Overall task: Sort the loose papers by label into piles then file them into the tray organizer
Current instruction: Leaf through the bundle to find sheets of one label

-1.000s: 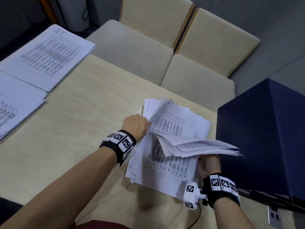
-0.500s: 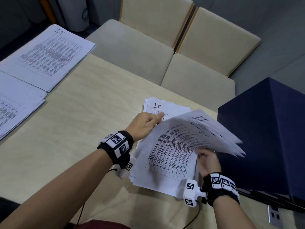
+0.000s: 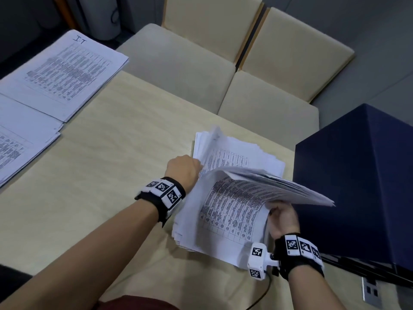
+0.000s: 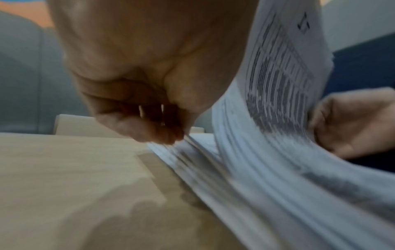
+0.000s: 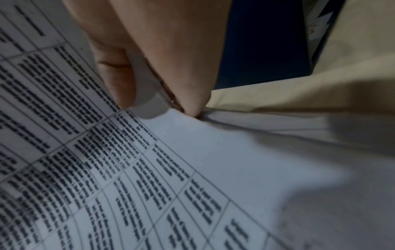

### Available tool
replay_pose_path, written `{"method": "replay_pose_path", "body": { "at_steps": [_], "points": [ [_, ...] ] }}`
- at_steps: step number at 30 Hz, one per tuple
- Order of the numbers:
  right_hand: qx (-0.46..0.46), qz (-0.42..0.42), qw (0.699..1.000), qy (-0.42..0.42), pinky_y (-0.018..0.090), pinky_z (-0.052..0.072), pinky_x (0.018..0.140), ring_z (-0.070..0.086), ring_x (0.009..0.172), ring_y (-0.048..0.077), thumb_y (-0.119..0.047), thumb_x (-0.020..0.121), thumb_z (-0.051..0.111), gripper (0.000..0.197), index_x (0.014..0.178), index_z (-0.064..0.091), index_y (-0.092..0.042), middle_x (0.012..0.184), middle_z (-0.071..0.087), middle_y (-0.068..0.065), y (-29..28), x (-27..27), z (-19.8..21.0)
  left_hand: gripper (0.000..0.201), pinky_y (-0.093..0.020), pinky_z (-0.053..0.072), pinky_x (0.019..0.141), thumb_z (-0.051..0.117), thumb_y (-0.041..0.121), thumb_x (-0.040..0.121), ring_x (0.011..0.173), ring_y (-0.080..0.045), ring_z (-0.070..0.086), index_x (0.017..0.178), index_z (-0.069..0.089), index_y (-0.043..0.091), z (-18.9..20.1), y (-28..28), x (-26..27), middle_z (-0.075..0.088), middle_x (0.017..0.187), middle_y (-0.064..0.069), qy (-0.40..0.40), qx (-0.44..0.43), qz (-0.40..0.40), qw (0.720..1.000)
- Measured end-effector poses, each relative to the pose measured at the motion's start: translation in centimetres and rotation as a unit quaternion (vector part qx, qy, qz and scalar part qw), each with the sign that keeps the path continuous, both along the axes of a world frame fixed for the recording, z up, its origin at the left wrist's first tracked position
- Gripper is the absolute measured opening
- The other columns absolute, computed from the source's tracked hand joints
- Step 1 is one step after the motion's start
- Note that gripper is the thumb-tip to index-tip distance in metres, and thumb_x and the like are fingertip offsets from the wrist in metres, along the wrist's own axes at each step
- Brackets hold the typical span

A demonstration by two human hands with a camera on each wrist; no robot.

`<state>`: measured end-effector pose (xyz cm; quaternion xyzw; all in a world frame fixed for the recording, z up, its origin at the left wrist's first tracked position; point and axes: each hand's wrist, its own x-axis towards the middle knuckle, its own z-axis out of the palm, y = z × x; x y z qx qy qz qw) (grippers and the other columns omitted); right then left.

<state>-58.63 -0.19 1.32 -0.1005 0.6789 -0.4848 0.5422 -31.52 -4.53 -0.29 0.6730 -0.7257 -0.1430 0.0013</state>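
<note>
A thick stack of loose printed papers [image 3: 225, 220] lies on the table beside the dark blue tray organizer [image 3: 362, 182]. My right hand [image 3: 282, 217] grips a bundle of upper sheets [image 3: 279, 186] at their right edge and bends them up; in the right wrist view the thumb [image 5: 116, 79] presses the printed sheet [image 5: 107, 169]. My left hand [image 3: 186, 170] sits at the stack's left edge, fingers curled into the sheets, pinching paper edges [image 4: 190, 143] in the left wrist view. Two sorted piles lie at far left: one labelled "IT" [image 3: 64, 74], another [image 3: 20, 139] below it.
The light wood table [image 3: 107, 166] is bare between the sorted piles and the stack. Two beige chairs [image 3: 201, 63] stand behind the far edge. A power socket [image 3: 372, 291] is set in the table at bottom right, under the organizer's corner.
The lifted bundle has bent lower and flatter over my right hand. My left hand moved from the top sheet's corner down into the stack's left edge, lifting sheets there.
</note>
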Motion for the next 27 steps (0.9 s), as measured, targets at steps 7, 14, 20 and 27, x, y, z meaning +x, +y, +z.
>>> {"method": "replay_pose_path", "body": {
  "at_steps": [7,14,20,27],
  "points": [
    [0.006,0.053,0.998,-0.04,0.037,0.053,0.065,0.067,0.075,0.03,0.01,0.086,0.045,0.022,0.077,0.057,-0.006,0.07,0.069,0.01,0.4,0.2,-0.4,0.014,-0.03,0.043,0.06,0.061,0.013,0.094,0.064,-0.018,0.059,0.082,0.067,0.014,1.1,1.3,0.2,0.068,0.07,0.0,0.424,-0.063,0.008,0.903],
    [-0.025,0.029,0.999,-0.02,0.022,0.052,0.047,0.065,0.049,0.015,0.013,0.091,0.041,0.053,0.047,0.06,-0.011,0.051,0.064,0.0,0.5,-0.1,0.0,0.035,-0.027,0.028,0.053,0.074,0.028,0.088,0.055,-0.014,0.033,0.067,0.053,0.011,0.7,1.3,0.1,0.043,0.056,0.004,0.615,-0.024,0.195,0.763],
    [-0.043,-0.046,0.998,0.022,0.028,0.053,0.061,0.065,0.072,0.023,0.022,0.083,0.047,0.032,0.069,0.052,-0.007,0.066,0.067,0.005,0.3,-1.4,-1.6,0.039,-0.028,0.029,0.057,0.063,0.016,0.095,0.047,-0.009,0.033,0.059,0.047,0.018,-0.3,0.3,0.7,0.037,0.046,0.008,0.488,-0.041,0.274,0.828],
    [-0.022,0.02,0.999,0.037,0.033,0.053,0.062,0.064,0.064,0.025,0.019,0.079,0.047,0.026,0.069,0.058,-0.002,0.063,0.065,0.007,0.1,-1.1,-0.9,0.014,-0.022,0.046,0.069,0.058,0.001,0.095,0.065,-0.01,0.057,0.095,0.071,0.006,0.5,0.5,0.4,0.067,0.075,-0.001,0.581,0.008,0.188,0.792]
  ]
}}
